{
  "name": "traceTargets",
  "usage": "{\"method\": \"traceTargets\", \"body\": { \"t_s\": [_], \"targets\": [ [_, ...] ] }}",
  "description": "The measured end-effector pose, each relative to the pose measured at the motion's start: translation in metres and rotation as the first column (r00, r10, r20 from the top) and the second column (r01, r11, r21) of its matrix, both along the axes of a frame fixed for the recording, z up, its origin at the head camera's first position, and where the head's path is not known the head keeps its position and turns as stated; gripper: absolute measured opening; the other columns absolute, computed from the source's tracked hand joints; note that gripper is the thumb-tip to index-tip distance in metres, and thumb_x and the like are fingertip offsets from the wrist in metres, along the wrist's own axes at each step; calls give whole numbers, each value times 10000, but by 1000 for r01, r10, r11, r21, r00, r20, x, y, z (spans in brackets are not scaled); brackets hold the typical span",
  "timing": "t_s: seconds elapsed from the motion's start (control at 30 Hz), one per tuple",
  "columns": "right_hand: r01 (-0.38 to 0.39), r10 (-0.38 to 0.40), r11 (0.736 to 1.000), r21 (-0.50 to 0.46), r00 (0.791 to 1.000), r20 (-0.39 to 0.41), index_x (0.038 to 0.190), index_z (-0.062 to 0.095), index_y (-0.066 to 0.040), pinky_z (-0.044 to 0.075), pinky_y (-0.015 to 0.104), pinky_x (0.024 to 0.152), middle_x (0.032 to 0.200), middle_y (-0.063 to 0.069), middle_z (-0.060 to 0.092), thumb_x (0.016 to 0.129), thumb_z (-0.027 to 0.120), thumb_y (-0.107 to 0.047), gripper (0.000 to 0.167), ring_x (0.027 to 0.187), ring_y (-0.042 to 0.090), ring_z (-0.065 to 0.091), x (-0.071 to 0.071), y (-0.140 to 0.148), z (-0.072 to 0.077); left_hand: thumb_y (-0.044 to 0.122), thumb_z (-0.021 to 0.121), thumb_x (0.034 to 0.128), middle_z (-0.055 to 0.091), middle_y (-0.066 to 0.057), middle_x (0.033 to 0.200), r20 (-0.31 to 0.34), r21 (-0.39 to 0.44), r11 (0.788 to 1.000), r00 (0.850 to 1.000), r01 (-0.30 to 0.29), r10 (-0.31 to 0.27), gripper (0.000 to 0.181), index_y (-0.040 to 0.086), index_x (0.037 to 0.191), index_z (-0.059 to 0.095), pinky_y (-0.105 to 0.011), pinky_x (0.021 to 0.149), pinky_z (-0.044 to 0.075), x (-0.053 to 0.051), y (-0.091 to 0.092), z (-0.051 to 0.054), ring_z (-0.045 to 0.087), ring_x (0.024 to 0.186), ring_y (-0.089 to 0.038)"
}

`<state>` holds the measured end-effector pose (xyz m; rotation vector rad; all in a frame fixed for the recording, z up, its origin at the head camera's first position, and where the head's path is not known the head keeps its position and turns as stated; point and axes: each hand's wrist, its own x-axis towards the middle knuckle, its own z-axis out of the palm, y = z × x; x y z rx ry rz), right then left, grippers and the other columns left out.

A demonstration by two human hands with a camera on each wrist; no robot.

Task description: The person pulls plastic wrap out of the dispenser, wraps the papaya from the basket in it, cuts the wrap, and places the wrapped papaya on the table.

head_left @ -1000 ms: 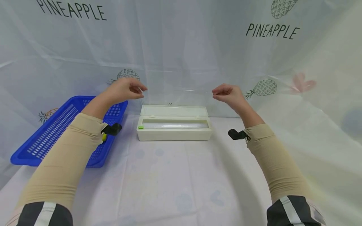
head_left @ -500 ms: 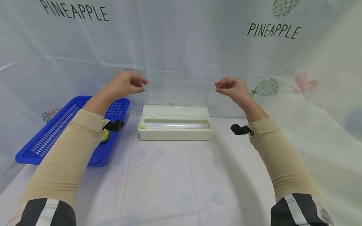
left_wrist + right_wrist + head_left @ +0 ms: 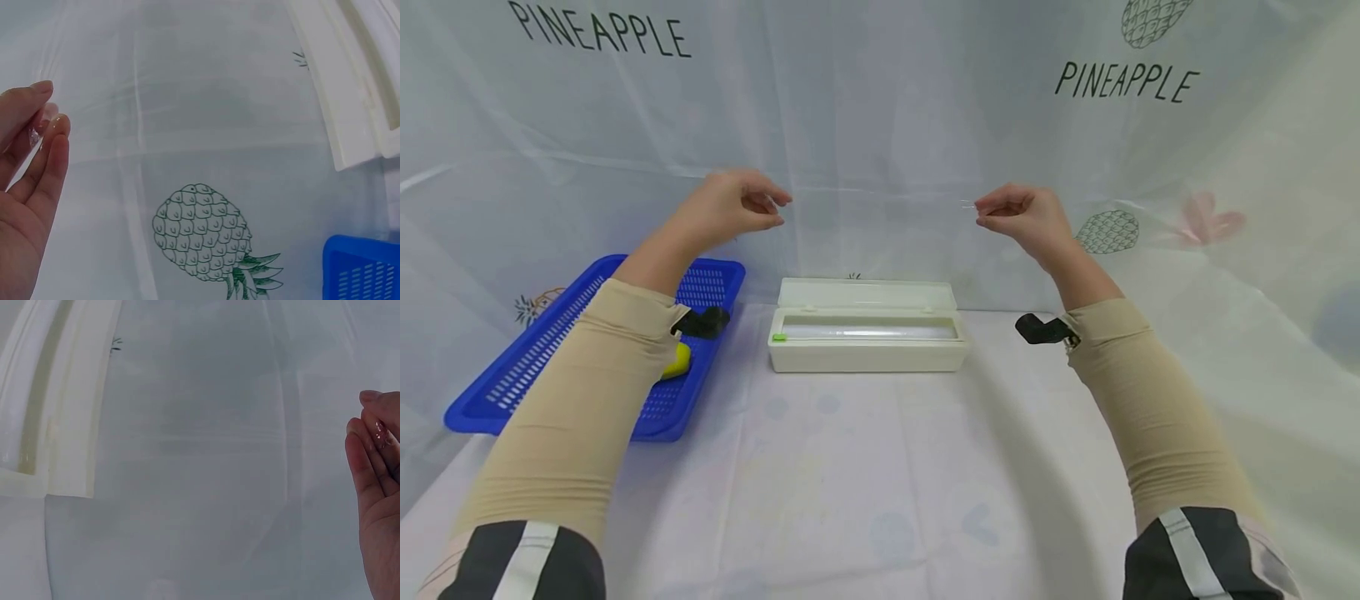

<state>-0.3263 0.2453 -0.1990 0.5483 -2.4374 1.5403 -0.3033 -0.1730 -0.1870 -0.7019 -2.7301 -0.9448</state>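
Both hands are raised above a white box [image 3: 868, 358] whose lid [image 3: 865, 293] stands up at the back; a clear roll [image 3: 872, 332] lies inside. My left hand [image 3: 730, 204] pinches the left edge of a nearly invisible clear film, which shows as a crumpled glint between thumb and fingers of the left hand [image 3: 31, 150] in the left wrist view. At the other side my right hand [image 3: 1030, 221] pinches the film's right edge; bits of it shine at the fingers of the right hand [image 3: 381, 481] in the right wrist view. The film's outline is mostly hard to see.
A blue perforated basket [image 3: 711, 271] stands to the left, partly behind the left forearm, with a yellow object [image 3: 677, 362] in it. Behind the box hangs a pale curtain [image 3: 880, 125] with pineapple prints. A light patterned cloth [image 3: 820, 483] covers the table.
Both hands have risen higher above the box and moved slightly apart, still pinching the film. More of the yellow object shows beside the left sleeve. The box stands where it was.
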Motion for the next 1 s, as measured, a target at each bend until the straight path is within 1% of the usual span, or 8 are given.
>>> {"method": "traceTargets", "body": {
  "t_s": [0.17, 0.27, 0.4, 0.5, 0.67, 0.77, 0.9, 1.0],
  "targets": [
    [7, -7, 1000, -8, 1000, -11, 1026, 745, -62, 505, 196, 830, 1042, 58, 676, 852, 754, -67, 175, 916, 130, 649, 0, -2, 7, 141, 657, 941, 637, -123, 1155, -8, -20, 999, 1000, -26, 26, 320, 71, 1254, 653, -282, 739, 496, 2, -1, 6, 614, 976, -240],
    [4, -5, 1000, -30, 1000, -9, 1019, 747, -62, 507, 194, 830, 1055, 69, 677, 847, 755, -58, 172, 917, 131, 653, 0, -3, 11, 128, 664, 935, 635, -121, 1168, -18, -15, 999, 999, -35, 35, 321, 68, 1250, 657, -256, 744, 496, 3, -1, 9, 615, 978, -238],
    [2, -3, 999, -45, 1000, -19, 1012, 747, -56, 511, 193, 828, 1030, 46, 682, 848, 750, -45, 164, 915, 131, 656, 2, -4, 15, 121, 664, 934, 634, -119, 1187, -21, -13, 999, 999, -49, 49, 326, 72, 1255, 655, -284, 791, 500, 4, -1, 13, 613, 996, -236],
    [11, -12, 999, -38, 1000, -28, 1020, 747, -57, 510, 192, 828, 1032, 46, 685, 851, 749, -56, 169, 922, 131, 654, 4, -5, 19, 134, 653, 943, 630, -123, 1204, -14, -17, 998, 998, -61, 61, 329, 83, 1267, 650, -326, 828, 495, 6, -1, 16, 604, 1014, -232],
    [30, -32, 998, -61, 999, -32, 1023, 748, -42, 509, 189, 824, 1042, 60, 678, 837, 768, -79, 191, 931, 144, 650, 9, -5, 22, 135, 631, 957, 616, -109, 1227, -37, -23, 997, 997, -67, 66, 311, 83, 1263, 655, -376, 867, 490, 11, 2, 21, 592, 1035, -230],
    [49, -52, 995, -82, 998, -37, 998, 750, -23, 513, 188, 815, 1001, 44, 668, 833, 768, -69, 173, 917, 152, 651, 18, -6, 20, 146, 637, 956, 624, -100, 1189, -66, -25, 997, 995, -76, 74, 283, 82, 1228, 680, -327, 812, 496, 20, 3, 19, 596, 1008, -226],
    [102, -108, 990, -98, 993, -51, 967, 734, -23, 524, 189, 797, 939, 27, 677, 845, 746, -30, 124, 879, 137, 667, 34, -6, 14, 167, 668, 939, 661, -90, 1111, -112, -2, 995, 989, -96, 95, 232, 89, 1151, 725, -271, 735, 482, 39, 4, 13, 618, 946, -212],
    [141, -147, 987, -82, 987, -71, 1045, 701, -44, 527, 181, 772, 881, 12, 693, 832, 757, -23, 222, 836, 125, 676, 50, -4, 12, 143, 685, 925, 694, -75, 1051, -182, 45, 995, 978, -94, 101, 221, 95, 1137, 727, -292, 765, 499, 56, 7, 6, 637, 909, -189]
  ]
}}
